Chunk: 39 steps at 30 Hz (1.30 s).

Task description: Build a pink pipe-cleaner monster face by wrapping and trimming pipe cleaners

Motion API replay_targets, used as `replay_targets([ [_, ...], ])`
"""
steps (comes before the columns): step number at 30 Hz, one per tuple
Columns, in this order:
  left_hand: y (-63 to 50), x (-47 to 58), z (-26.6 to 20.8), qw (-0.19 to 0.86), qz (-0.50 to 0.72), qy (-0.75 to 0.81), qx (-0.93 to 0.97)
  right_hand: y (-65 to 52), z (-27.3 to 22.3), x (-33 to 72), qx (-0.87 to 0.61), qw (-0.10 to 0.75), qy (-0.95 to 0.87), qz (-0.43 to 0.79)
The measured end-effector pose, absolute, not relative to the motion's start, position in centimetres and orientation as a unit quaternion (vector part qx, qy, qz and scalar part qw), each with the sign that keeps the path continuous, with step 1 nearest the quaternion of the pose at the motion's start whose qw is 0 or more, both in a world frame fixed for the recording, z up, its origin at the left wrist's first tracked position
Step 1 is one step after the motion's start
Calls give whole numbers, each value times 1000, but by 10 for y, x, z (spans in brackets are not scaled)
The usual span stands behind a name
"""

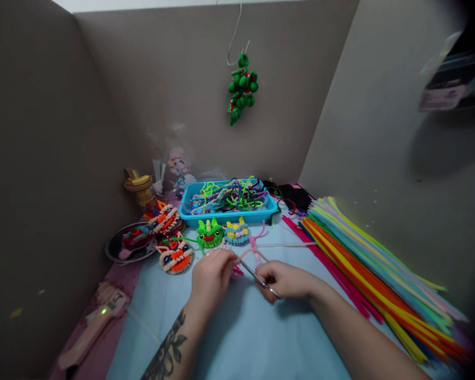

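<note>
My right hand point(283, 279) is closed around a pair of metal scissors point(257, 277), their tips pointing up and left to the fingertips of my left hand point(216, 274). The left fingers are pinched together on what looks like a peach pipe cleaner point(247, 251); its end is hidden by them. Bright pink fuzzy ends show just below that grip. A pink pipe cleaner piece point(255, 247) lies between the hands. Just beyond are a green fuzzy animal head point(209, 235) and a blue one with yellow ears point(237, 234).
A blue tray point(229, 217) of tangled pipe cleaner scraps stands at the back. Orange fuzzy heads point(177, 258) and a metal bowl point(113, 250) are at left, with a pink glue gun point(95, 327) nearer. Long coloured pipe cleaners point(364, 269) lie right. A green ornament point(242, 87) hangs above.
</note>
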<state>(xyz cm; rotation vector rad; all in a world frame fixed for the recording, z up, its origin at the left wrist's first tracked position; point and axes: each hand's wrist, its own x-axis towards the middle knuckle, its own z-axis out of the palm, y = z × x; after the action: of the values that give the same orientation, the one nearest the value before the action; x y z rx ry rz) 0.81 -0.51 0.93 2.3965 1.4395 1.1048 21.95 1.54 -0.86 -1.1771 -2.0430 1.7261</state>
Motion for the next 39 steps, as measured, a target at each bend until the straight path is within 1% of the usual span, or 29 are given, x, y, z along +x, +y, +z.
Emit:
replay_targets([
  [6, -4, 7, 12, 84, 383, 489, 779, 11, -4, 214, -367, 157, -620, 676],
  [9, -4, 7, 13, 80, 389, 487, 778, 10, -5, 212, -376, 159, -630, 661],
  [14, -5, 7, 11, 57, 380, 476, 791, 12, -13, 211, -361, 128, -660, 646],
  [22, -5, 8, 10, -15, 337, 457, 823, 13, -18, 210, -397, 80, -671, 621],
  [29, -6, 7, 12, -19, 334, 448, 829, 12, -12, 209, -380, 85, -679, 623],
  [39, -3, 4, 9, 26, 361, 463, 809, 13, -14, 210, -397, 133, -616, 667],
])
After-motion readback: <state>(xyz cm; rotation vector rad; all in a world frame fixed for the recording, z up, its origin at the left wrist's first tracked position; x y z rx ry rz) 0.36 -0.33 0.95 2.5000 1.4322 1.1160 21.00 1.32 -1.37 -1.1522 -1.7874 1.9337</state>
